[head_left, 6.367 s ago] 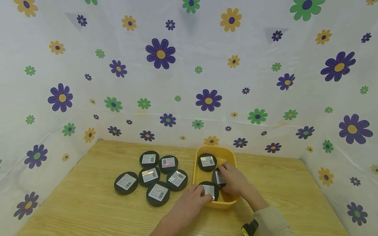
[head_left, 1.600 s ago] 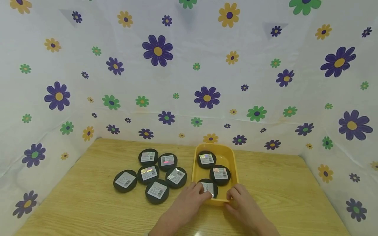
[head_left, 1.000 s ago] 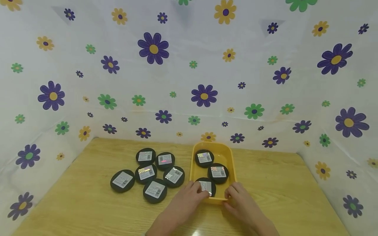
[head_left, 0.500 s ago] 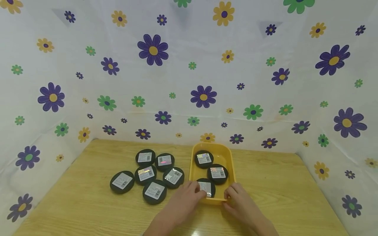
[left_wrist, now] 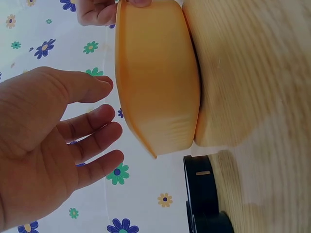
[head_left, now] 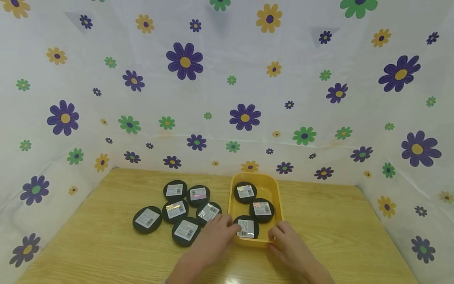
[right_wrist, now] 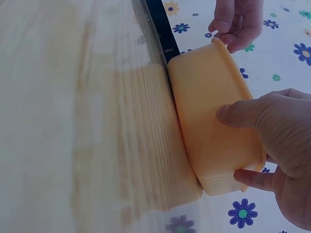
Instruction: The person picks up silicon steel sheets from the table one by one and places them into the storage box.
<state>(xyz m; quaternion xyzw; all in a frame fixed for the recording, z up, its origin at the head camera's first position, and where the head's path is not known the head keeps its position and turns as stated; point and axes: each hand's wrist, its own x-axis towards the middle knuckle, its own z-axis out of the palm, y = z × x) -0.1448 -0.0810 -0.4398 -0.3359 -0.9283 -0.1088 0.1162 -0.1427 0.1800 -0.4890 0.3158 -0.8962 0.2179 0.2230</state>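
A yellow plastic tray [head_left: 253, 243] stands on the table with three round black discs bearing barcode labels inside: one at the back left [head_left: 245, 192], one at mid right [head_left: 262, 210] and one at the front left [head_left: 247, 227]. My right hand [head_left: 291, 248] grips the tray's front right corner, its thumb [right_wrist: 235, 113] against the outer wall. My left hand [head_left: 214, 240] is just left of the tray's front left corner. In the left wrist view its fingers [left_wrist: 99, 138] are spread loosely, apart from the rim and holding nothing.
Several more labelled black discs lie on the wooden table [head_left: 106, 252] left of the tray, the nearest disc [head_left: 208, 213] partly behind my left hand. A white flowered cloth [head_left: 213, 94] encloses the table at the back and sides.
My left hand has let go of the tray's front left corner and moved slightly left. Earlier, my right hand left the mid-right disc and took the tray's front right corner.
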